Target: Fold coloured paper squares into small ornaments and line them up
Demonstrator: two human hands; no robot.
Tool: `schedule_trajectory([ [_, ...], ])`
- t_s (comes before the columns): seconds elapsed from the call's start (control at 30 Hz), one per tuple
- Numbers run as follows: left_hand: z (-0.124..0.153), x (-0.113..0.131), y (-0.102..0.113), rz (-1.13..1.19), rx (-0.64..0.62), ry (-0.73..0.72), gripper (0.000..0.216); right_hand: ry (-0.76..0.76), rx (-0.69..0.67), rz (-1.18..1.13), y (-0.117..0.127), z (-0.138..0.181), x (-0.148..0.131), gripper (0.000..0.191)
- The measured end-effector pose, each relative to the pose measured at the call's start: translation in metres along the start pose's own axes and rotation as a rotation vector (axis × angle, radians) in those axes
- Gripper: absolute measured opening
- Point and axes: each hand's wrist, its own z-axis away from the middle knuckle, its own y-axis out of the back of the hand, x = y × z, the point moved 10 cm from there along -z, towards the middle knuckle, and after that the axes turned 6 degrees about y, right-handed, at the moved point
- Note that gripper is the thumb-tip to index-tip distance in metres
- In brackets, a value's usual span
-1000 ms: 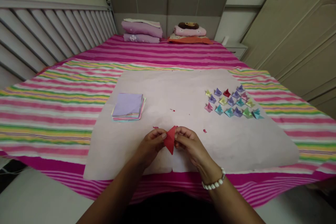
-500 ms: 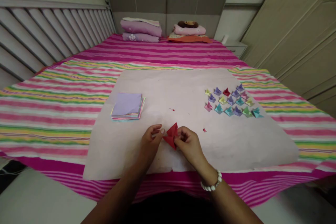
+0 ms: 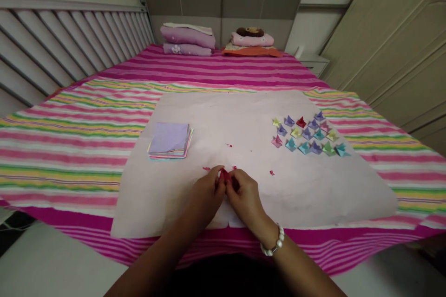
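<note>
Between my two hands is a folded piece of red origami paper (image 3: 225,175), mostly covered by my fingers. My left hand (image 3: 208,190) pinches its left side, and my right hand (image 3: 245,190), with a white bead bracelet (image 3: 273,244) on the wrist, pinches the right side. Both hands are close together, low over a large white sheet (image 3: 167,204). Small red paper scraps lie around them: one scrap (image 3: 206,168) beyond the left fingers, another scrap (image 3: 234,167) beyond the right fingers, and a scrap (image 3: 272,172) off to the right.
A stack of coloured square paper (image 3: 170,138), lilac on top, sits on the sheet's left. Several small folded paper figures (image 3: 306,134) stand in rows at the right. The sheet covers a striped bedspread (image 3: 69,148). Folded bedding (image 3: 188,39) lies by the headboard (image 3: 223,9).
My left hand has closed on the red paper and the hands have come together. The paper is turned and now mostly hidden. Red scraps beyond my fingers have come into view.
</note>
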Motion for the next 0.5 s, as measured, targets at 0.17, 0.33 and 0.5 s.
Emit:
schedule_trajectory([
  [0.17,-0.002,0.003,0.007,-0.061,0.017,0.011,0.038,-0.047,-0.019,-0.018,-0.001,-0.003,0.005,0.014],
  [0.33,-0.001,-0.002,0.006,0.031,0.010,-0.003,0.041,-0.070,-0.033,-0.058,-0.002,-0.007,0.007,0.015],
  [0.5,-0.002,-0.010,0.008,0.114,0.021,0.033,0.043,-0.099,-0.029,-0.117,-0.004,-0.005,0.010,0.014],
])
